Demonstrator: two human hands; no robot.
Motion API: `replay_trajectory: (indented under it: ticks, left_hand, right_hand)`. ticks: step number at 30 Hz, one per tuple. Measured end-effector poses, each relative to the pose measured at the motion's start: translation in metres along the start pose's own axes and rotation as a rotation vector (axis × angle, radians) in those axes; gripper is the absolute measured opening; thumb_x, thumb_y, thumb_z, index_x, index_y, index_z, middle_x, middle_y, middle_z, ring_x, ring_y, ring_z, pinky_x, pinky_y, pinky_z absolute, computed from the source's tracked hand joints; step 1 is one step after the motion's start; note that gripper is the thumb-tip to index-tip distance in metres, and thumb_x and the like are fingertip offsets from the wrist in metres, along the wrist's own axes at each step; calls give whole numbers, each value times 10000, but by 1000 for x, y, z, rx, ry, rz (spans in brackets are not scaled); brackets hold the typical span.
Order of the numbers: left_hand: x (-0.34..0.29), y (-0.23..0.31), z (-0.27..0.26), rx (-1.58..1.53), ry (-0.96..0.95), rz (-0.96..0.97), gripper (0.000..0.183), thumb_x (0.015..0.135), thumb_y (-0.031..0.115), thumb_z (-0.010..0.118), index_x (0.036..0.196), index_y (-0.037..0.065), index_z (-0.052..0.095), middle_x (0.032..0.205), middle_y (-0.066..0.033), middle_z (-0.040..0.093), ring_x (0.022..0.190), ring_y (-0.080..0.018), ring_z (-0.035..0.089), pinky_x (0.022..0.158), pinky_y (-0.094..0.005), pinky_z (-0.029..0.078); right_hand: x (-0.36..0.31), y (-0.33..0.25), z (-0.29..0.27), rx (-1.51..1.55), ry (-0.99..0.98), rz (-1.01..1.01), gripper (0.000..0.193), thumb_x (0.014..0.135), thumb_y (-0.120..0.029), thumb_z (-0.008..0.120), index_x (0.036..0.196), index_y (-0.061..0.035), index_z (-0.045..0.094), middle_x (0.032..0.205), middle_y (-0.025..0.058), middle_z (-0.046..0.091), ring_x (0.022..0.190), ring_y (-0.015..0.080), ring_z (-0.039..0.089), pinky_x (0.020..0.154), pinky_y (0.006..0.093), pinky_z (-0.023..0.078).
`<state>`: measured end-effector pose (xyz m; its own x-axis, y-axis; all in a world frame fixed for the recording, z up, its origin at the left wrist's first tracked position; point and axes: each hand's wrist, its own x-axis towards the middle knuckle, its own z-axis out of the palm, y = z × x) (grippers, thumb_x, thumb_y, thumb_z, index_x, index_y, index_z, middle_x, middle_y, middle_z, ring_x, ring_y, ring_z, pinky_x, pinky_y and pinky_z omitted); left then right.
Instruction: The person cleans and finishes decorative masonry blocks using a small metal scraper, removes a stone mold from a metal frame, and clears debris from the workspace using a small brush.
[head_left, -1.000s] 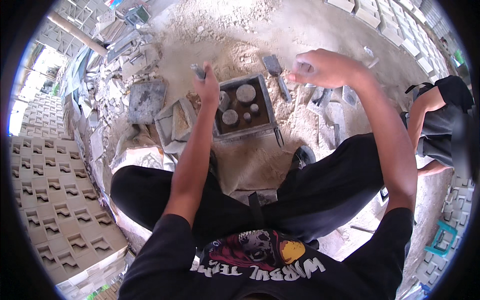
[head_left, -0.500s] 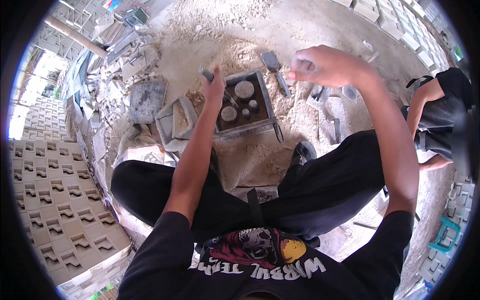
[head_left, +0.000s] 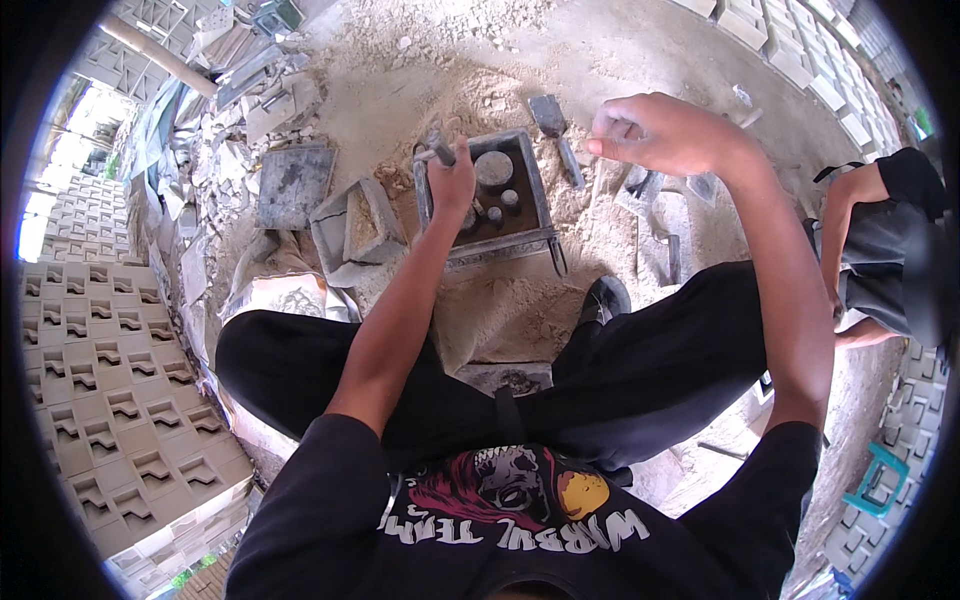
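Note:
My left hand (head_left: 453, 180) is closed round the grey, round handle of a hand tool (head_left: 440, 150), over the left side of a box-shaped mould (head_left: 540, 190). The tool's working end is hidden behind my hand. Inside the mould stand several round, dusty plugs of different sizes, the largest a flat-topped disc (head_left: 494, 171). A wire loop hangs at the mould's near right corner. My right hand (head_left: 660, 133) is raised to the right of the mould, its dusty fingers curled inward. Whatever lies in them is hidden. Between that hand and the mould, a flat-bladed scraper (head_left: 549, 120) lies on the sandy ground.
Left of the mould sits a box-shaped frame (head_left: 375, 225) with sand in it, beside a dark square plate (head_left: 296, 188). Hand tools (head_left: 672, 245) lie to the right. Stacked pale blocks (head_left: 130, 400) stand at left. Another person (head_left: 870, 220) sits at far right.
My left hand has moved right and slightly nearer, and the tool's handle has turned. A thin blade-like part seen over the mould earlier is now hidden. My right hand stays raised, nearly still.

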<state>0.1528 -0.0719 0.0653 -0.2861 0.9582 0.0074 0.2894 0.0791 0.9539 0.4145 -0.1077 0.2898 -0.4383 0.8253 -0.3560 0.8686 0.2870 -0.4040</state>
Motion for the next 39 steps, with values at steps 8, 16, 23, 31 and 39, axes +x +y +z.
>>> replay_trajectory:
  ticks: [8,16,23,31,39]
  left_hand:
    - [-18,9,-3,-262,-276,30,416,941,311,590,604,75,531,503,70,425,465,-26,377,426,-236,280]
    - [-22,11,-8,-330,-353,238,432,956,281,569,574,89,509,503,75,427,446,-26,391,417,-233,297]
    - [-14,17,-1,-461,-90,117,409,965,245,545,588,113,461,500,46,411,418,-64,358,411,-259,294]
    - [46,-31,-8,-631,-67,-50,447,934,289,592,552,116,437,459,17,402,383,-92,366,398,-280,299]
    - [82,46,-66,-939,-63,-91,546,944,469,497,535,192,262,441,45,187,379,-102,192,415,-281,200]
  right_hand:
    - [-1,-7,6,-9,-9,1,539,885,-559,547,1069,-57,615,953,147,660,846,252,633,748,373,491]
    - [-4,-16,8,-31,-33,34,526,895,-530,551,1066,-37,615,932,148,665,795,251,633,707,367,491]
    - [-8,-25,7,-85,-50,57,516,901,-536,533,1078,-58,620,903,133,674,853,246,642,766,373,491]
    - [0,-14,3,-50,-121,53,563,904,-561,490,1082,-37,598,974,148,654,912,267,638,797,393,488]
    - [35,21,45,33,-88,-90,599,903,-485,541,1234,14,515,1182,223,561,1113,363,537,969,433,416]
